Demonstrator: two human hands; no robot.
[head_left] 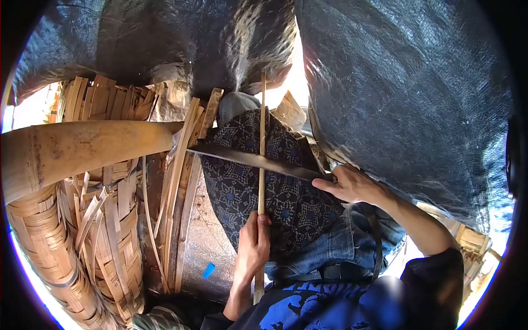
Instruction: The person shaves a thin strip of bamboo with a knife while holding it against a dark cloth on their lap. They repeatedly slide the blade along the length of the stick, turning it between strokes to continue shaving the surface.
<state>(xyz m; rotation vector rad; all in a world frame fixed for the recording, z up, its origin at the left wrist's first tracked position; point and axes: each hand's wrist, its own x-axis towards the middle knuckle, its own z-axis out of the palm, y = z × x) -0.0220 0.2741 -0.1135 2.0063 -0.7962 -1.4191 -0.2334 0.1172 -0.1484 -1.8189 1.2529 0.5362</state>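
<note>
My left hand (pixel 254 242) is closed around a long, narrow bamboo strip (pixel 262 195) that stretches away from me over my lap. In my right hand (pixel 352 184) is the handle of a long-bladed knife (pixel 231 155), mostly hidden by the fingers. The dark blade lies across the strip beyond my left hand, its tip pointing left. Beneath both, a dark patterned cloth (pixel 236 190) covers my thighs over blue jeans (pixel 335 245).
A thick bamboo pole (pixel 88 148) juts in from the left above woven bamboo rolls (pixel 41 236). Split bamboo slats (pixel 179 176) stand left of my lap. Black plastic sheeting (pixel 407 82) hangs ahead and to the right. A blue scrap (pixel 208 270) lies on the floor.
</note>
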